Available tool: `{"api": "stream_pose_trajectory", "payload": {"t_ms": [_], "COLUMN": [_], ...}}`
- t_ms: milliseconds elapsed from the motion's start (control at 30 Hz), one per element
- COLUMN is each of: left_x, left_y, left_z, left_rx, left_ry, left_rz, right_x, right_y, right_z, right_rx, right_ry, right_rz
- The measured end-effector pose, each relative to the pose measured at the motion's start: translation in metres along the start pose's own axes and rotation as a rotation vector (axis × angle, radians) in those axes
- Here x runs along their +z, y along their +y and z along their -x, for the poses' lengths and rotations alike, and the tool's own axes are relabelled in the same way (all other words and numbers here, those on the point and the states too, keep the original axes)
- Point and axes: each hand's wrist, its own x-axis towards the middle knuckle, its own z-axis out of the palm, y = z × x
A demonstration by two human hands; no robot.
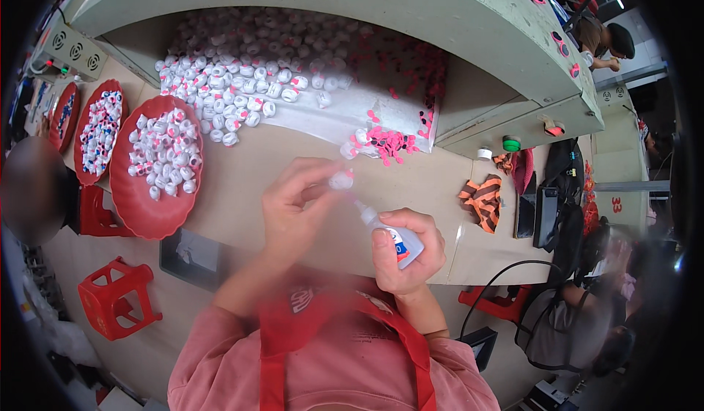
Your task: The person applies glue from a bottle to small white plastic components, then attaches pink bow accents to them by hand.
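My left hand (293,202) is closed in a pinch on a small round white piece with pink on it (341,181), held above the table. My right hand (433,248) grips a small squeeze bottle (411,247), translucent white with a blue and red label. Its narrow nozzle points up and left toward the white piece, a short gap apart. Beyond my hands lies a cluster of small flat pink pieces (394,142) on a white sheet. Farther back and left spreads a large heap of round white pieces (242,92).
A grey-green metal housing (330,0) arches over the heap. At left stand red scalloped trays (192,195) with small pieces. A striped orange-brown cloth (482,202) and a black bag (561,184) lie at right. Red stools (114,301) stand below, and other people sit nearby.
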Motion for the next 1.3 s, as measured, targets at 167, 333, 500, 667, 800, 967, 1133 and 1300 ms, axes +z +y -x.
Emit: {"api": "stream_pose_trajectory", "payload": {"t_ms": [167, 333, 500, 667, 800, 967, 1133, 1300], "left_x": [-0.006, -0.004, -0.007, -0.006, -0.007, -0.007, -0.01, -0.019], "left_y": [0.002, 0.007, 0.005, 0.006, 0.005, 0.002, -0.001, -0.013], "left_z": [0.0, -0.002, -0.004, -0.003, -0.003, -0.002, -0.004, -0.004], "left_rx": [0.023, -0.133, -0.241, -0.271, -0.277, -0.245, -0.225, -0.227], "left_ry": [0.012, 0.016, -0.011, -0.016, -0.017, -0.02, 0.012, 0.065], "left_rz": [-0.063, 0.092, 0.196, 0.206, 0.211, 0.216, 0.204, 0.194], "right_x": [-0.001, -0.004, -0.006, -0.008, -0.01, -0.012, -0.004, -0.023], "right_y": [-0.003, -0.003, -0.002, 0.0, 0.002, -0.001, 0.001, 0.068], "right_z": [-0.003, -0.002, -0.001, -0.002, 0.0, 0.001, -0.002, -0.007], "right_rx": [-0.02, 0.048, 0.059, 0.044, 0.05, 0.048, 0.322, 0.833], "right_ry": [-0.059, -0.001, 0.0, -0.007, 0.023, 0.01, 0.059, 0.09], "right_rz": [-0.011, -0.011, -0.025, -0.022, -0.007, 0.011, -0.036, -0.322]}}
